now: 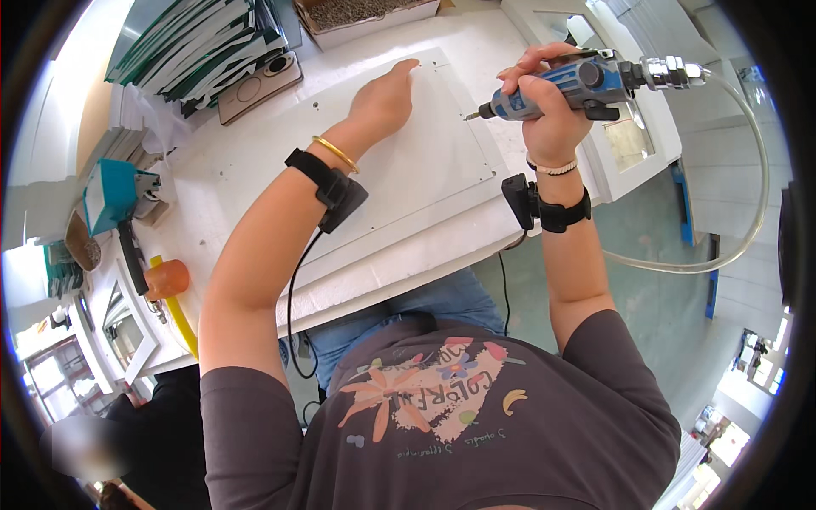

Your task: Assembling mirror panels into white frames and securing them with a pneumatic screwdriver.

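Observation:
My right hand [548, 106] is wrapped round a blue air screwdriver [544, 92], held sideways above the right end of a white flat panel [340, 187]. The tool's thin bit points left over the panel, and a clear hose [761, 170] runs from its metal coupling. On the panel's far part rests my left hand [387, 100], its fingers curled in; whatever they pinch is hidden. Several small dark screws or holes dot the panel, one [316, 104] of them left of my left hand. Each wrist wears a black strapped device.
A phone [260, 87] lies beside a stack of green-edged sheets [204, 51]. At the back is a box of small brown pieces [365, 17]. White framed panels [629, 136] stand right. A teal-bodied tool [110, 195] and an orange cup-like part [167, 279] are left, near another person [161, 433].

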`<state>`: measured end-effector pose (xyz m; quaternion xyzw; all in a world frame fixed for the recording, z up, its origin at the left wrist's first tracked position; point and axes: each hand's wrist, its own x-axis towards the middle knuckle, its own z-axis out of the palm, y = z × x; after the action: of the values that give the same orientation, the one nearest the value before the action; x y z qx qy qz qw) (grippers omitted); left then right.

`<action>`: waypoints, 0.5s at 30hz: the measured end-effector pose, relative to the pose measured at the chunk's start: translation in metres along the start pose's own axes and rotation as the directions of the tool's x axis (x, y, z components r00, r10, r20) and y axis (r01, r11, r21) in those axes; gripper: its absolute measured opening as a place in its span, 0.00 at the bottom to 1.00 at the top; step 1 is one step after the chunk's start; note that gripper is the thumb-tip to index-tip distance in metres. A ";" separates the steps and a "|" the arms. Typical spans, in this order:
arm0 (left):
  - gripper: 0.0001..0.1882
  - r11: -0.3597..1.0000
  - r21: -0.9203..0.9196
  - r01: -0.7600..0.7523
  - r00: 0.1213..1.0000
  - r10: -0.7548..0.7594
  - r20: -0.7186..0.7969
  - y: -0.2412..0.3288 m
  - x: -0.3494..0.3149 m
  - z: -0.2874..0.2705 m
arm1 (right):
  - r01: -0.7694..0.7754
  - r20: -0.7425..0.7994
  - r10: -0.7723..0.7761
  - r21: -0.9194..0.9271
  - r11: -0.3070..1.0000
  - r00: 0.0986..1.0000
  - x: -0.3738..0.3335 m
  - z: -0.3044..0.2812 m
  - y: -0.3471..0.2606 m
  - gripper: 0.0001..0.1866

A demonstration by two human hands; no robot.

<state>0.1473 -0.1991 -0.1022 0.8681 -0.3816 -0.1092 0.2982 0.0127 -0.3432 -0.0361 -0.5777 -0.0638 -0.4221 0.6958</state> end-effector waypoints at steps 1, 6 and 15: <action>0.21 1.000 -0.003 0.001 1.000 -0.001 0.000 -0.002 0.001 0.002 | -0.002 0.003 0.002 -0.003 1.000 1.000 0.000 0.000 -0.001 0.09; 0.43 0.910 0.405 -0.086 0.973 -0.011 0.231 0.022 -0.001 -0.007 | -0.036 -0.051 0.036 0.010 0.999 0.998 -0.006 -0.001 -0.007 0.10; 0.46 0.898 0.434 -0.078 0.966 -0.039 0.254 0.027 -0.002 0.000 | -0.023 -0.047 0.023 -0.013 1.000 0.999 -0.005 -0.010 0.003 0.10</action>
<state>0.1300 -0.2116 -0.0857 0.8875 -0.4404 -0.1282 0.0436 0.0072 -0.3494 -0.0444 -0.5728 -0.0381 -0.4279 0.6981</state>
